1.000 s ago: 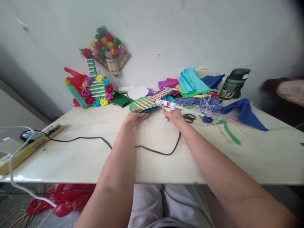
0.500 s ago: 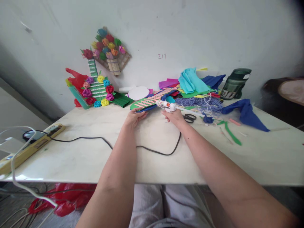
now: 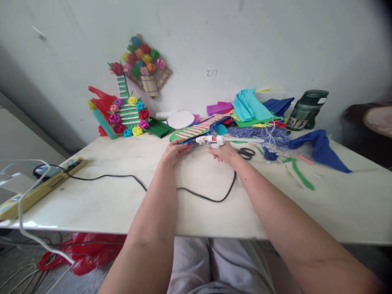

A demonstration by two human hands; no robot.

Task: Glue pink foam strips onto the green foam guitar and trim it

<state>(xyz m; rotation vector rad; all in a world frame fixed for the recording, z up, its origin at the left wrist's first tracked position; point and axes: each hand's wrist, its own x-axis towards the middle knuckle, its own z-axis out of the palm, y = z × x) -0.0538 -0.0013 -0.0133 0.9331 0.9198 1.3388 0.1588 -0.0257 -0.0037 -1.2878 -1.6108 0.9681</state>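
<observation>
My left hand (image 3: 173, 151) pinches the near end of a green paper piece (image 3: 192, 131) covered with pink strips, tilted up off the white table (image 3: 122, 200). A blue sheet lies under it. My right hand (image 3: 224, 152) is closed round a white glue gun (image 3: 211, 140), whose nozzle points left at the blue sheet's lower edge. The gun's black cord (image 3: 196, 195) loops over the table toward a power strip (image 3: 39, 188) at the left.
A green craft with paper roses (image 3: 128, 116) leans on the wall, and a flower basket craft (image 3: 143, 65) hangs above it. Coloured paper sheets (image 3: 248, 108), blue yarn (image 3: 257, 132), scissors (image 3: 246, 153) and a dark green jar (image 3: 306, 109) crowd the back right. A red bag (image 3: 82, 253) lies below the table.
The glue gun has swung to point left and moved nearer the green piece. My left hand keeps its hold. The view shifted slightly.
</observation>
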